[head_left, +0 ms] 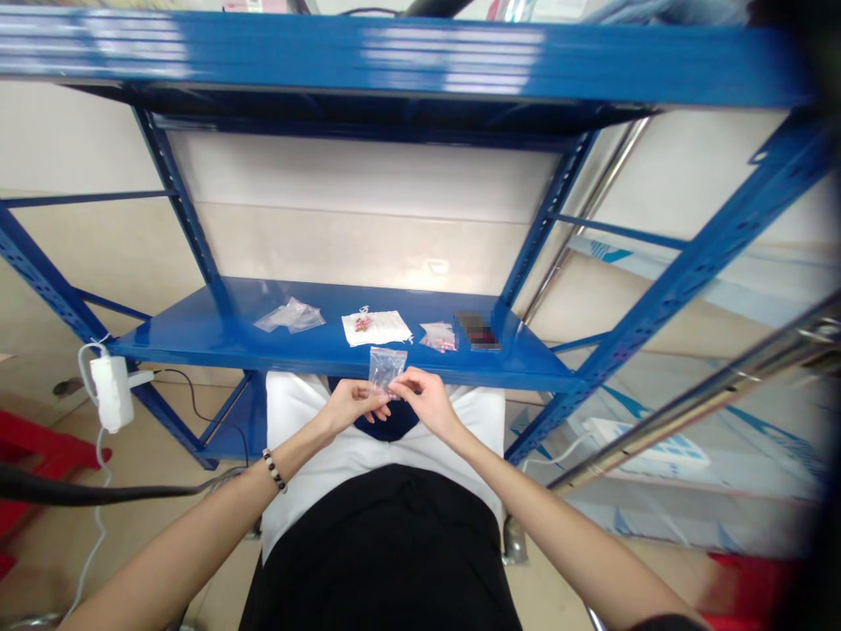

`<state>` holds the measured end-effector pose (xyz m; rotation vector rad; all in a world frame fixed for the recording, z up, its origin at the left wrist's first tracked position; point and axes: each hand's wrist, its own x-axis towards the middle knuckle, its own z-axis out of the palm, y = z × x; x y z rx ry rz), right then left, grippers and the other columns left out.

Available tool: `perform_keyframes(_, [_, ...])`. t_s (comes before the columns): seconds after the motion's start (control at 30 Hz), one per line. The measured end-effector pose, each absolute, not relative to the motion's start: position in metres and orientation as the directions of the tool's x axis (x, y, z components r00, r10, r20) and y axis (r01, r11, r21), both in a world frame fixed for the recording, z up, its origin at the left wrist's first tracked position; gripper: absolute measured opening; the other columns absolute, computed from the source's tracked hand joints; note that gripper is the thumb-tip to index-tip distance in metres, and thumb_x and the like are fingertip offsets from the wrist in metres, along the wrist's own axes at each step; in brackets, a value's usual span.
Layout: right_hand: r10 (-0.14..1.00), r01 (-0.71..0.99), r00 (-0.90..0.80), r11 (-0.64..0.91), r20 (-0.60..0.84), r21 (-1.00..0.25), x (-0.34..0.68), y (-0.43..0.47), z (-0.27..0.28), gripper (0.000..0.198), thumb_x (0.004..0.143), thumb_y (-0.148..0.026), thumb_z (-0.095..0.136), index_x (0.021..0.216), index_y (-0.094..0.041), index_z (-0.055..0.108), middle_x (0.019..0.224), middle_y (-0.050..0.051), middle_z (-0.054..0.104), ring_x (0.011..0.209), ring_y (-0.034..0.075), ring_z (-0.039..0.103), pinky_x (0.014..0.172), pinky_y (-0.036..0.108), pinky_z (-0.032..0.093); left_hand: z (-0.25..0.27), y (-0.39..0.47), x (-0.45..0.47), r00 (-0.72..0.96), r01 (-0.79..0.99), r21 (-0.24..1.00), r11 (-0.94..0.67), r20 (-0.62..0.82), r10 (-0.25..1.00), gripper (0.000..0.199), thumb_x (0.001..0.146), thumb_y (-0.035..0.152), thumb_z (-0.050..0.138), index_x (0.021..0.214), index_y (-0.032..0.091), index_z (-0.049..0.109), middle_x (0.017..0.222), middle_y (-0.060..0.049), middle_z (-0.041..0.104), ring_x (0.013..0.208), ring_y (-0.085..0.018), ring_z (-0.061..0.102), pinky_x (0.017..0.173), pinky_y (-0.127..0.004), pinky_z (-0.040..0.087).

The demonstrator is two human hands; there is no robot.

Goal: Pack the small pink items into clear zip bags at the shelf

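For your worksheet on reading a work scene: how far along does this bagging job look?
Done: a small bag with pink pieces lies on the blue shelf. In hand: the left hand and right hand pinch a clear plastic bag. Left: empty clear bags and pink pieces on a white sheet.

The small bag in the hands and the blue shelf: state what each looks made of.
Small bag: thin clear plastic film, by the look; the shelf edge shows through it and it glints. It is pinched between the left hand and the right hand.
Blue shelf: probably painted sheet metal; glossy with light streaks and punched uprights.
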<state>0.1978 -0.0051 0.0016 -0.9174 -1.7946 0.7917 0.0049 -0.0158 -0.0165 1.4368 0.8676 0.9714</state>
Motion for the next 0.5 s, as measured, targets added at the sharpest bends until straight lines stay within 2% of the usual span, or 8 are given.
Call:
perform_keyframes(0.3, [0.829, 0.304, -0.245, 0.558, 0.502, -0.772, 0.201, 0.003, 0.004, 0.017, 0.085, -0.030, 0.066, 0.074, -0.019, 0.072, 0.071, 0.002, 0.062, 0.067, 0.016, 0.056, 0.063, 0.028, 0.041, -0.015, -0.007, 0.006, 0.373, -0.084, 0.995, -0.054, 0.081, 0.924, 0.040, 0.081, 0.048, 0.070, 0.090, 0.009, 0.068, 0.081, -0.013, 0.073, 0.065, -0.017, 0.068, 0.055, -0.023, 0.051])
perform_keyframes(0.5, [0.847, 0.293, -0.261, 0.526, 0.462, -0.798, 0.201, 0.000, 0.002, 0.021, 0.086, -0.038, 0.065, 0.081, -0.019, 0.072, 0.076, 0.005, 0.066, 0.071, 0.019, 0.060, 0.067, 0.030, 0.047, -0.013, -0.012, 0.003, 0.371, -0.076, 0.994, -0.075, 0.098, 0.924, 0.042, 0.078, 0.048, 0.073, 0.090, 0.009, 0.069, 0.081, -0.013, 0.074, 0.065, -0.016, 0.068, 0.055, -0.023, 0.050])
